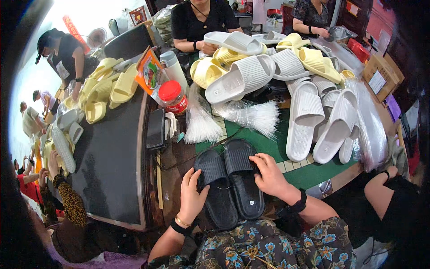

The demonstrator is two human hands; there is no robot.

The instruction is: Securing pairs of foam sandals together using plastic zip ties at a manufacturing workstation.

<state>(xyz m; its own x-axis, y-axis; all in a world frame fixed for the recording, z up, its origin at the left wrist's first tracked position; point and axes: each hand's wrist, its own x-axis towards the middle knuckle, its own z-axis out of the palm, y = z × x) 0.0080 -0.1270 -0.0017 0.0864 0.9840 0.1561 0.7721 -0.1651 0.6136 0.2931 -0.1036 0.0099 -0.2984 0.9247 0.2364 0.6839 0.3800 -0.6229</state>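
Observation:
A pair of black slippers [220,197] lies side by side in front of me, toes away, heels close to my body. My left hand [191,197] is beside the left slipper, fingers stretched apart and the thumb near its edge. At the strap of the right slipper is my right hand [271,175], its fingers spread against the outer side. Neither hand is wrapped round a slipper. Just beyond them lie two bundles of thin white plastic strands, a left bundle [201,123] and a right bundle [257,117].
Grey slippers [305,121] and yellow slippers [208,71] are heaped ahead and to the right. A red-lidded jar [173,97] stands left of the strands. Another black-topped table [112,166] holds more slippers. Clear plastic [369,125] and a carton [383,78] are at right. Several people work around.

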